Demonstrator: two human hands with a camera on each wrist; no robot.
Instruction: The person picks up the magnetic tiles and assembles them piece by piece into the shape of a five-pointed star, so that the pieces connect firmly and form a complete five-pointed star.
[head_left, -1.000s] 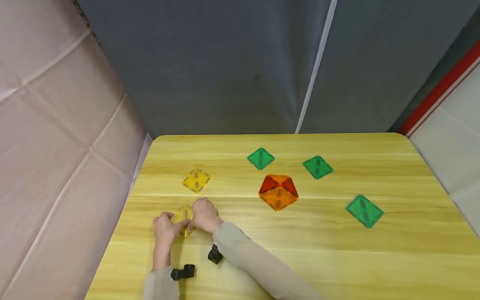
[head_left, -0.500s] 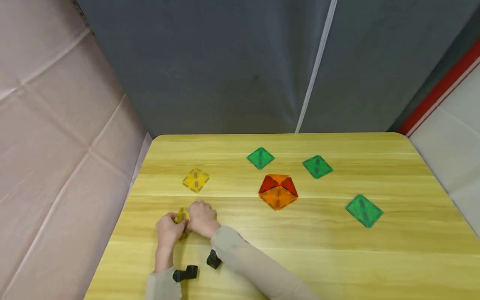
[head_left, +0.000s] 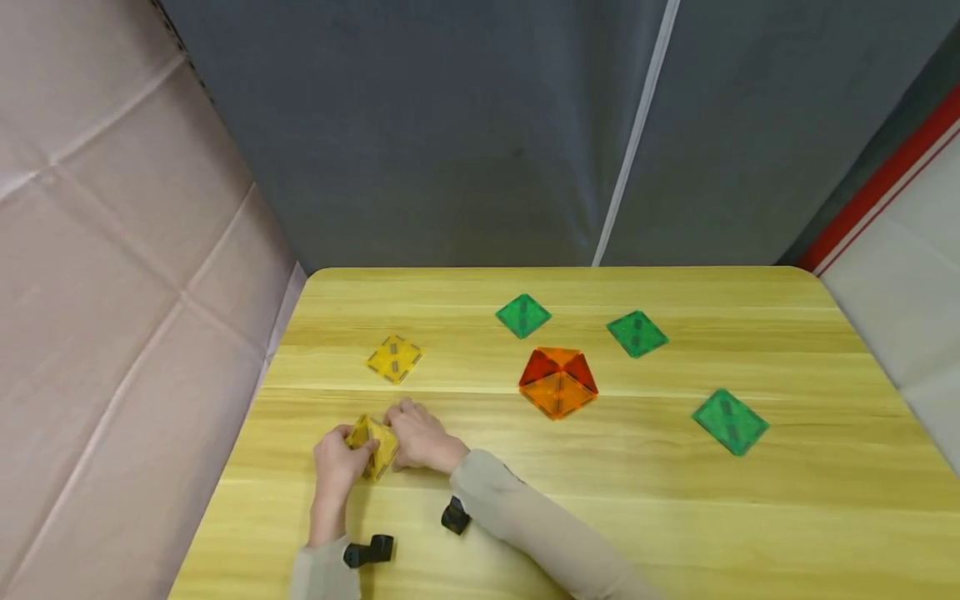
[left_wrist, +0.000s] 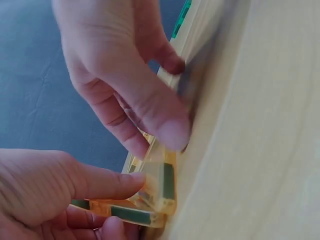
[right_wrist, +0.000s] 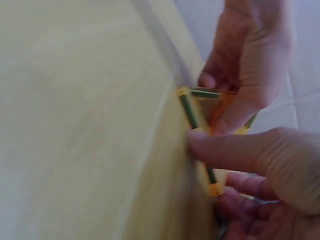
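My left hand (head_left: 337,458) pinches a folded piece of yellow translucent magnetic tiles (head_left: 385,452) at the table's left. Its thumb lies along the near face in the left wrist view, where dark magnet strips show at the tile edges. Just right of the piece is my right hand (head_left: 422,438), fingers loosely bent and spread from the thumb. The right thumb (right_wrist: 225,150) overlaps a tile edge (right_wrist: 190,111) in the right wrist view. A flat yellow diamond of tiles (head_left: 394,359) lies behind both hands.
Mid-table stands a raised red and orange tile shape (head_left: 558,385). Green tile diamonds lie at the back (head_left: 523,316), back right (head_left: 637,334) and right (head_left: 731,422). A grey curtain (head_left: 450,142) hangs behind the wooden table (head_left: 570,500), with a pale padded wall (head_left: 127,333) at left.
The yellow tiles went from nearly flat to folded upward in my left hand. My right hand, earlier against them, has shifted right and its fingers have spread.
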